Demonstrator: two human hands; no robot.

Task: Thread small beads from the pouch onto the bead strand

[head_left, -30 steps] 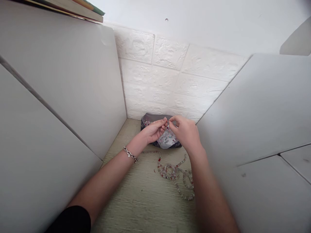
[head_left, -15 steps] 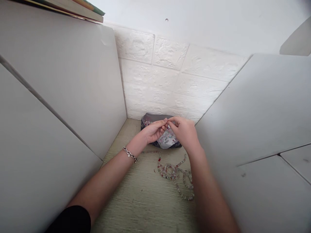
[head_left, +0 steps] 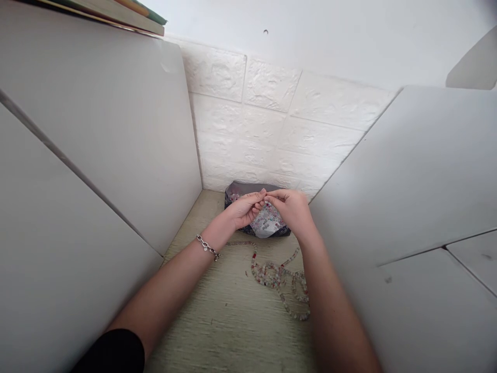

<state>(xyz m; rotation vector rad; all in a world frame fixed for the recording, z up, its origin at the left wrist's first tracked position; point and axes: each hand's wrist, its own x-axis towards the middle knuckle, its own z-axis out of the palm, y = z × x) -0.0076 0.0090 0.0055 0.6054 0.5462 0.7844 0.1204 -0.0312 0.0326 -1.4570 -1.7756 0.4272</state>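
The left hand (head_left: 248, 210) and right hand (head_left: 294, 210) are meeting over the open pouch (head_left: 253, 187), perhaps keeping its beads (head_left: 269, 218) within reach, each grip pinching closed, any held piece too small to tell, while a beaded strand (head_left: 274, 280) is lying looped on the surface (head_left: 217, 316) nearby.

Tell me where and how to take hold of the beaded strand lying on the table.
I'd pinch the beaded strand at its near loop, coming from above and the near-left. There it runs as a single line, while farther back it is bunched and tangled. It lies flat on the table, and the right forearm blocks the right side.
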